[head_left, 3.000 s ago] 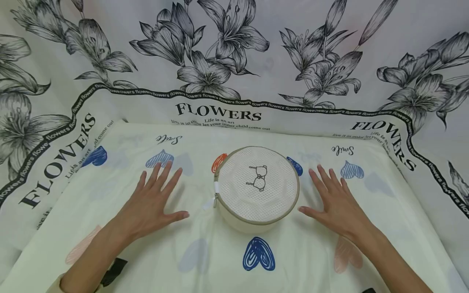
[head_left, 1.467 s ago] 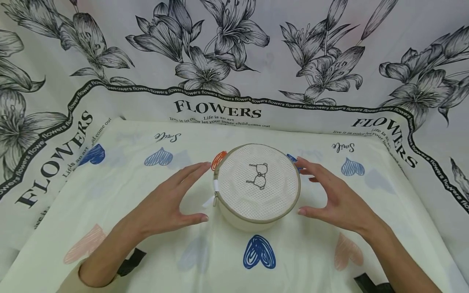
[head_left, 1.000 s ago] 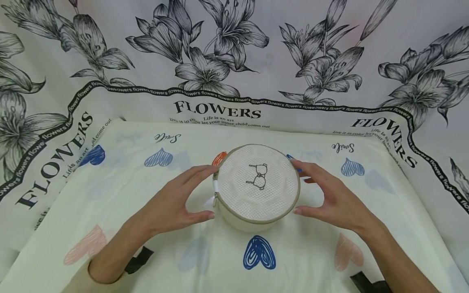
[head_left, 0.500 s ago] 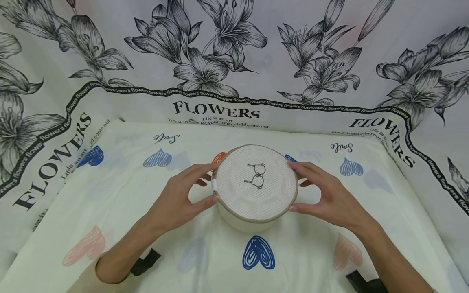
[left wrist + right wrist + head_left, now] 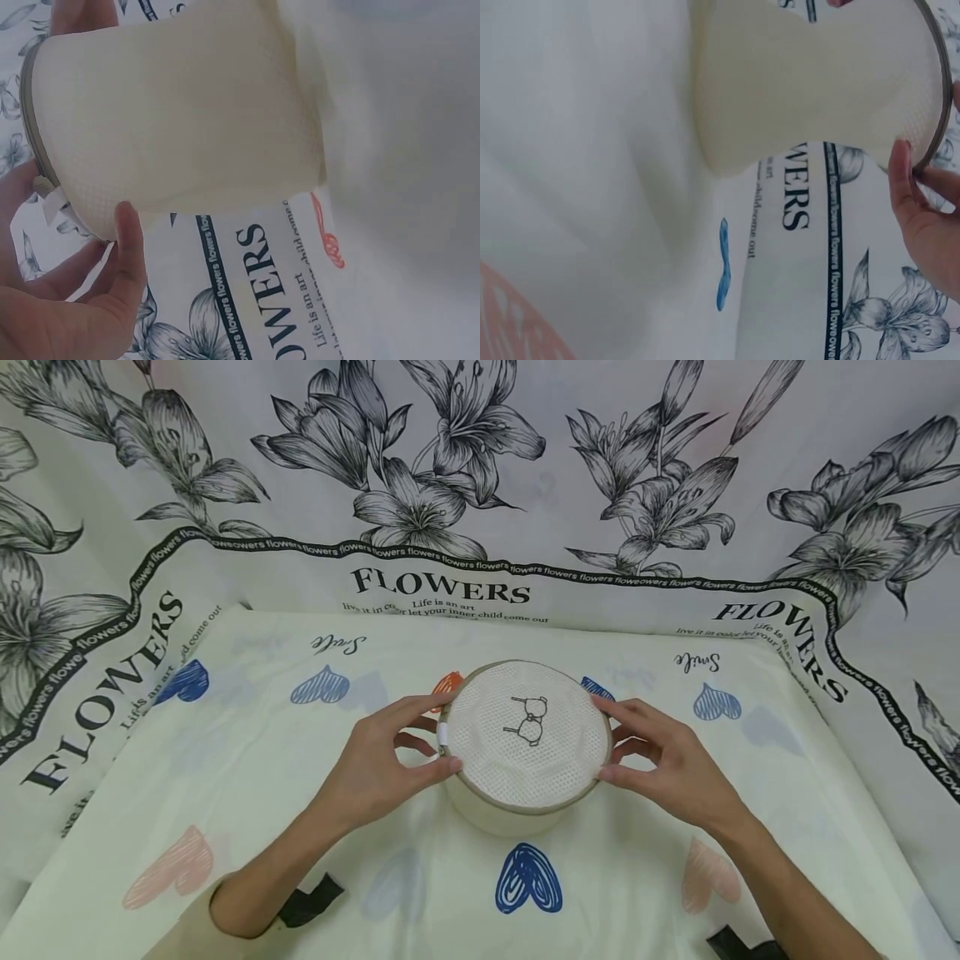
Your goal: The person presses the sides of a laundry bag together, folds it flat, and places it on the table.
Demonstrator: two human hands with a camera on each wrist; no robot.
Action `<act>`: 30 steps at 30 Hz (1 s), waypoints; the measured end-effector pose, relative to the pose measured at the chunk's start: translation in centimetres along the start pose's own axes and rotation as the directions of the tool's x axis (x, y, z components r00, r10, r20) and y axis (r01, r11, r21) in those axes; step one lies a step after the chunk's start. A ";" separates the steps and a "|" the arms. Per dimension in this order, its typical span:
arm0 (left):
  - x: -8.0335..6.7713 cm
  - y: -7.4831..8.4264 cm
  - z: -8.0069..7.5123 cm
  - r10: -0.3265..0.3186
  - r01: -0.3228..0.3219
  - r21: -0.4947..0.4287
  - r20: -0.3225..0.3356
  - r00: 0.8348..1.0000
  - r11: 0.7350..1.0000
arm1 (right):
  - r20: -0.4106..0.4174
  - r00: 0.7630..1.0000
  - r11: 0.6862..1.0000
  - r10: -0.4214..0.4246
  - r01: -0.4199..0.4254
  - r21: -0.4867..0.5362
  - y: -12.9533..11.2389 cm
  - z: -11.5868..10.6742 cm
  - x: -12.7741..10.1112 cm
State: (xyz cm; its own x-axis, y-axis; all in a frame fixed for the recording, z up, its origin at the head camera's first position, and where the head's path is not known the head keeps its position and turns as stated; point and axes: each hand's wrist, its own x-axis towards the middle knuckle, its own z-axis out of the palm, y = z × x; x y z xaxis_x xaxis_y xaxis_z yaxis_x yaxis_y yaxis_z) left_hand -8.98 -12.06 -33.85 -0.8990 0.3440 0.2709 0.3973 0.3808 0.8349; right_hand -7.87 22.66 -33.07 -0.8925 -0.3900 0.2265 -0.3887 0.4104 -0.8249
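White and round, the bag [image 5: 551, 768] stands on cloth [image 5: 450, 902]. Fingers of our left hand [image 5: 378, 764] and right hand [image 5: 675, 768] pinch its rim [image 5: 525, 812] from opposite sides.

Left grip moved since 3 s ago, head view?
Yes. The left grip has shifted right, to the mesh container, judged against the left striped blue heart, which it no longer overlaps.

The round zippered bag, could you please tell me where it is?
In the head view, the round zippered bag is slightly right of centre, between the left hand and the right hand, which grip its rim, just beyond a printed dark blue heart.
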 end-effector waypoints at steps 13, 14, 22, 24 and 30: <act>0.2 0.3 -0.2 -0.279 0.298 -0.279 0.106 0.954 0.913 | -0.057 0.994 0.995 0.097 -0.095 0.036 -0.6 0.6 0.0; 0.2 0.3 -0.3 -0.303 0.323 -0.292 0.114 0.946 0.900 | -0.061 0.992 0.994 0.109 -0.107 0.032 -0.6 0.7 0.0; 0.7 0.4 -0.2 -0.387 0.403 -0.278 0.112 0.915 0.872 | -0.086 0.977 0.981 0.196 -0.196 0.013 -0.8 1.0 0.0; 0.8 0.4 -0.2 -0.391 0.405 -0.262 0.109 0.914 0.876 | -0.085 0.977 0.980 0.197 -0.196 0.020 -0.8 1.1 0.0; 1.0 0.2 -0.1 -0.413 0.427 -0.228 0.105 0.904 0.875 | -0.082 0.977 0.980 0.199 -0.196 0.044 -0.8 1.4 0.1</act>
State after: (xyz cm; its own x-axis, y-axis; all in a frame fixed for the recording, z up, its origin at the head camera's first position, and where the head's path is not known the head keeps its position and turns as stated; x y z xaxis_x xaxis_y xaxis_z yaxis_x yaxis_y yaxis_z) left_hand -9.82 -11.73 -33.38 -0.9580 0.2442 -0.1507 -0.0777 0.2846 0.9555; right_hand -7.35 21.17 -33.09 -0.9676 -0.2320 0.0993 -0.1959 0.4425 -0.8751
